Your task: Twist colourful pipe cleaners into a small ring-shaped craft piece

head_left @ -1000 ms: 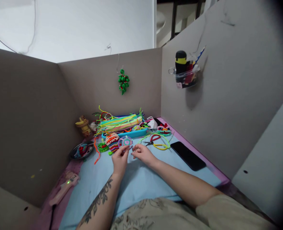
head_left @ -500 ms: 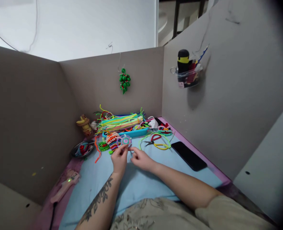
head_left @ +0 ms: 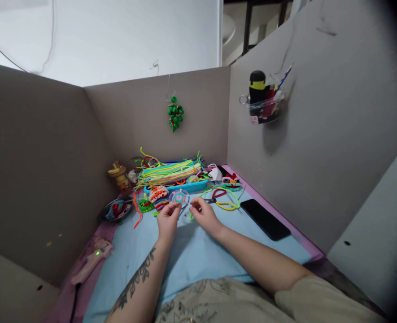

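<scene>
My left hand (head_left: 168, 220) is closed in a pinch at the lower edge of a round pipe-cleaner piece (head_left: 179, 197). This piece has a purple outer ring with spokes and a pink and teal middle. To its right, my right hand (head_left: 205, 216) has its fingers curled in, a small gap away from the left fingertips. Whatever may be between its fingers is too small to make out. A short bit of green (head_left: 191, 217) shows just under its fingertips. Beside the left hand lies a striped pipe-cleaner piece (head_left: 159, 194) in orange, peach and other colours.
A blue tray (head_left: 176, 188) heaped with pipe cleaners (head_left: 171, 172) stands at the back. Red-and-yellow-handled scissors (head_left: 228, 206) and a phone (head_left: 265, 219) lie right. At left are a dark bowl (head_left: 108, 214) and a pink glue gun (head_left: 92, 261). Grey panels (head_left: 158, 116) enclose the table.
My right hand has moved up and to the right, away from the left hand. The round piece has shifted slightly right and shows more of its ring.
</scene>
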A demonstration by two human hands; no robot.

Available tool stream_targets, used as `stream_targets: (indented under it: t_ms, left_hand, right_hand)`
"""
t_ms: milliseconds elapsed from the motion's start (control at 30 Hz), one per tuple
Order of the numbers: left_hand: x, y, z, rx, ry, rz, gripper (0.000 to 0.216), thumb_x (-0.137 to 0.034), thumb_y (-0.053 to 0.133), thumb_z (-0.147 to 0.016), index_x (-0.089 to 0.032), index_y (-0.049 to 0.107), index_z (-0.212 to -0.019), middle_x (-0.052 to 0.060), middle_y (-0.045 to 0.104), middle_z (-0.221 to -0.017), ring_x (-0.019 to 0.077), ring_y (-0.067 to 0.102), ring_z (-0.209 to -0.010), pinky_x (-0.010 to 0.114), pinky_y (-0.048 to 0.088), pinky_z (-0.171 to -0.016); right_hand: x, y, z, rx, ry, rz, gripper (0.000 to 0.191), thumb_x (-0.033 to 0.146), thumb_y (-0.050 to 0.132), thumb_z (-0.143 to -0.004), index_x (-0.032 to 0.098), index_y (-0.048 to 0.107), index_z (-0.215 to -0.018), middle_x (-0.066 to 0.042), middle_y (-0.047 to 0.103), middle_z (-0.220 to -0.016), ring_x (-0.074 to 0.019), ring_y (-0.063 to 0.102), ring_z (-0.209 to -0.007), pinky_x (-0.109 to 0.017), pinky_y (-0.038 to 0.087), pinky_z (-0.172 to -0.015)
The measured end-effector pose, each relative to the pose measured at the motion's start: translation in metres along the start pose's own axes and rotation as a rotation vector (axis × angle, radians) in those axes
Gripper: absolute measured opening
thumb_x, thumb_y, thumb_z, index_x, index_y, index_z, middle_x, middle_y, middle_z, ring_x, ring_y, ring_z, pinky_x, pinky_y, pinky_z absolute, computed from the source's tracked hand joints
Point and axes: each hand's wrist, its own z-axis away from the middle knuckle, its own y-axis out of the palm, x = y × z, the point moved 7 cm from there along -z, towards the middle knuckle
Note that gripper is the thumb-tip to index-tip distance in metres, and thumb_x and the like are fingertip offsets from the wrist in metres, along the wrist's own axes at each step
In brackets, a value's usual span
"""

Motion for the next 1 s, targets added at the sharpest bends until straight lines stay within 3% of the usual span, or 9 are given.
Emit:
stream_targets:
  t_ms: [233, 567, 800, 1000]
  left_hand:
    - [0.000, 0.006, 0.002, 0.054, -0.024, 0.017, 0.027, -0.035, 0.069, -0.062, -0.013, 0.067, -0.077, 0.000, 0.060, -0.059, 0.0073, 0.044, -0.046, 0.018, 0.033, -0.042]
    - [-0.002, 0.012, 0.007, 0.082, -0.053, 0.050, 0.025, -0.033, 0.070, -0.061, -0.014, 0.067, -0.077, 0.001, 0.061, -0.060, 0.0070, 0.045, -0.046, 0.018, 0.031, -0.041]
    - [0.002, 0.013, 0.003, 0.114, -0.092, 0.161, 0.029, -0.032, 0.072, -0.059, -0.013, 0.066, -0.080, -0.003, 0.053, -0.052, 0.0043, 0.036, -0.041, 0.017, 0.025, -0.039]
    - [0.007, 0.015, -0.002, 0.192, -0.133, 0.194, 0.039, -0.034, 0.071, -0.062, -0.013, 0.066, -0.094, -0.004, 0.049, -0.052, 0.0039, 0.033, -0.042, 0.018, 0.023, -0.039]
  right_hand:
    - [0.004, -0.003, -0.004, -0.016, -0.075, 0.124, 0.007, 0.021, 0.052, -0.074, 0.018, 0.058, -0.071, -0.001, 0.057, -0.070, -0.0129, 0.051, -0.065, -0.024, 0.041, -0.060]
    - [0.003, -0.012, -0.003, -0.123, -0.114, 0.130, 0.006, 0.021, 0.054, -0.073, 0.018, 0.059, -0.076, -0.001, 0.059, -0.073, -0.0131, 0.052, -0.065, -0.024, 0.042, -0.062]
    - [0.004, -0.006, -0.003, -0.016, -0.122, 0.039, 0.016, 0.023, 0.048, -0.081, 0.019, 0.062, -0.086, -0.003, 0.064, -0.078, -0.0139, 0.057, -0.068, -0.024, 0.044, -0.063]
    - [0.020, -0.007, -0.004, 0.067, -0.261, 0.139, 0.018, 0.020, 0.049, -0.082, 0.021, 0.065, -0.091, -0.004, 0.066, -0.082, -0.0163, 0.058, -0.081, -0.029, 0.044, -0.075]
